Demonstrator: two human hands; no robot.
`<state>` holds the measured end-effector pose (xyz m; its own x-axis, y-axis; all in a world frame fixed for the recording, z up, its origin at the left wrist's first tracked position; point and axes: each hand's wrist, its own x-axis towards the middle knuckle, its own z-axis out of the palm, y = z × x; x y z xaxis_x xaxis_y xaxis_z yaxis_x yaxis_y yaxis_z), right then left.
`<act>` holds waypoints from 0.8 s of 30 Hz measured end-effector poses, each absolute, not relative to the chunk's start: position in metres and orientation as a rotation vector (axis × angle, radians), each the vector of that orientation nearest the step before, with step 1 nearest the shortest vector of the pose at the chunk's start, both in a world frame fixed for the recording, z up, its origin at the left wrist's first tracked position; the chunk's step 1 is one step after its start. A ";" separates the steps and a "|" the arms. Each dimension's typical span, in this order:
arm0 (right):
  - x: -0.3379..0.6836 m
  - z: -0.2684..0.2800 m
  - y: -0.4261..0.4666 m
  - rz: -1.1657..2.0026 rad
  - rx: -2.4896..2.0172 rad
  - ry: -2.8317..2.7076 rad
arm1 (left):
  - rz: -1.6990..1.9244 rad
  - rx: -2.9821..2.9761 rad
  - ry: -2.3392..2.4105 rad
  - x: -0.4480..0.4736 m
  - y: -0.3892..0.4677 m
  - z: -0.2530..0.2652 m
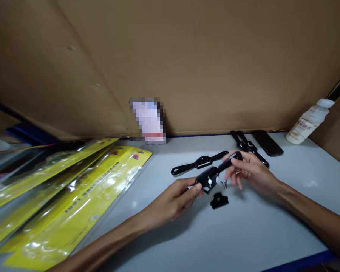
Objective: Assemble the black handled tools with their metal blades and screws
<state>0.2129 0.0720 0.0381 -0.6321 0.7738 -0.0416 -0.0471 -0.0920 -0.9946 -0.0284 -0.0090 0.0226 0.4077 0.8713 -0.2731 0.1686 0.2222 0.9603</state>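
Observation:
My left hand [180,196] pinches one end of a black spokeshave [210,180], thumb and fingers pressed on its flat middle part. On its far handle, my right hand [253,168] closes thumb and forefinger, the other fingers curled beneath. A round opening shows bright in the tool's middle. Below it on the table lies a small black metal plate [219,200] with a notched top. Close to my right fingertips is a small silvery screw [223,184], apparently on the table. Another black spokeshave body [201,162] rests just behind the held one.
More black spokeshave bodies [245,145] lie at the back right, beside a dark phone-like slab [268,143]. A plastic bottle [308,122] stands at the right. A blurred-out upright object [149,121] leans against the cardboard wall [187,68]. Yellow blister packs [102,196] overlap at left.

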 end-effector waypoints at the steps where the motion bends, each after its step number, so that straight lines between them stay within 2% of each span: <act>1: 0.211 0.036 0.069 1.702 -0.806 -1.617 | 0.693 1.263 1.081 -0.029 -0.008 0.020; 6: 0.206 0.025 0.046 0.646 -0.786 -2.193 | 0.962 1.149 1.166 -0.030 -0.001 0.011; 9: 0.201 0.019 0.034 0.317 -0.587 -2.605 | 1.024 1.056 1.185 -0.027 -0.001 0.010; 13: 0.187 0.016 0.040 0.239 -0.632 -2.834 | 1.114 0.931 1.177 -0.026 -0.001 0.013; 20: 0.174 0.011 0.059 0.422 -0.709 -2.932 | 1.117 0.885 1.124 -0.028 0.000 0.014; 24: 0.181 0.007 0.060 0.358 -0.795 -2.908 | 1.083 0.952 1.108 -0.027 -0.001 0.013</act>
<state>0.1811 0.0600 0.0072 -0.8579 0.5124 0.0392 0.4876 0.8357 -0.2528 -0.0266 -0.0006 0.0132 0.0961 0.9744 -0.2030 -0.1803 0.2176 0.9592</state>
